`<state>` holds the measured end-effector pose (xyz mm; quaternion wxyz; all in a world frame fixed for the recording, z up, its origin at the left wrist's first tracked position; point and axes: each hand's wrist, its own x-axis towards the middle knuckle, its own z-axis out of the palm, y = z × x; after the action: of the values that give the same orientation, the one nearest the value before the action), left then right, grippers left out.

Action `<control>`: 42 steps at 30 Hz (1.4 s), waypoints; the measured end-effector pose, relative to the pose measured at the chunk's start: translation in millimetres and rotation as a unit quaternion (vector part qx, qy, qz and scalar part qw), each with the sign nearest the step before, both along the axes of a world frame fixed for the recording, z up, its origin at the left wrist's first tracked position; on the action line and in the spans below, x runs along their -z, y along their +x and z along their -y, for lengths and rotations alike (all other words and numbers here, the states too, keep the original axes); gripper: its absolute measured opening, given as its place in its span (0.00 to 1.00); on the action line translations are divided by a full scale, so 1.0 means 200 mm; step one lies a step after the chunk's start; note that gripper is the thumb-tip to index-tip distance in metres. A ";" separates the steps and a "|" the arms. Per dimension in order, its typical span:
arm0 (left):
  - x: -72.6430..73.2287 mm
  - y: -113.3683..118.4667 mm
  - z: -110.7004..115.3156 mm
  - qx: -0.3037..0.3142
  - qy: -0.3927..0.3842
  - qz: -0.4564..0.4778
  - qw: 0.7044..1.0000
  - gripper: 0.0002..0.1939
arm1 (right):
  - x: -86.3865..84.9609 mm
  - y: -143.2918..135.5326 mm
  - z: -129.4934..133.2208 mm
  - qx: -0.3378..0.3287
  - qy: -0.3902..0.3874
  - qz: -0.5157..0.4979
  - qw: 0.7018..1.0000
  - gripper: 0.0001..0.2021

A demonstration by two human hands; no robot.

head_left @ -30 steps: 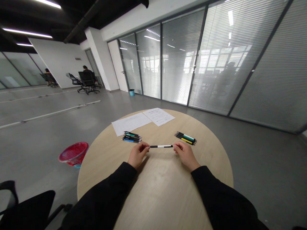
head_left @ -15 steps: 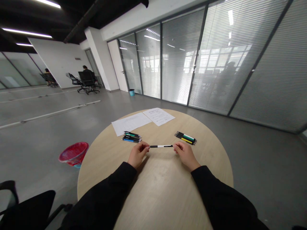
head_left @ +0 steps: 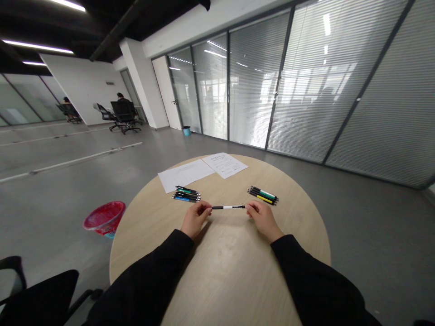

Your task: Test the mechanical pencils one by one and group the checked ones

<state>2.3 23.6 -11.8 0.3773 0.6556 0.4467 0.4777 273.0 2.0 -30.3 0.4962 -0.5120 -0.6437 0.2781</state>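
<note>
A black-and-white pen (head_left: 228, 207) lies level between my hands, just above or on the tabletop; I cannot tell which. My left hand (head_left: 196, 218) pinches its dark grip end on the left. The fingers of my right hand (head_left: 263, 218) close on the opposite end, by the black clip. Beyond my left hand lies a group of several pens (head_left: 186, 194), mostly black with green and blue parts. Past my right hand sits another group of several pens (head_left: 263, 195), showing green, white and yellow barrels.
Two printed paper sheets (head_left: 190, 173) lie toward the far edge of the round wooden table (head_left: 224, 271). A red-lined wastebasket (head_left: 104, 217) stands on the floor at the left, with a black chair (head_left: 44, 296) nearer. People sit among office chairs (head_left: 125, 115) in the background.
</note>
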 end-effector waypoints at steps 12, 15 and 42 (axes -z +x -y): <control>0.01 0.00 0.00 -0.001 0.000 -0.008 1.000 0.09 | 0.00 0.00 0.01 0.003 -0.003 0.005 1.000 0.15; 0.01 -0.01 -0.01 -0.001 -0.002 -0.013 1.000 0.09 | 0.01 0.00 0.00 0.004 -0.005 0.005 1.000 0.15; 0.02 0.00 0.00 0.008 -0.006 -0.014 1.000 0.08 | 0.05 -0.01 -0.03 -0.009 0.000 -0.064 0.998 0.11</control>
<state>3.1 23.3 -15.2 0.3788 0.6638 0.4496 0.4623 271.8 8.2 -41.2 0.5333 -0.4874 -0.6155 0.3150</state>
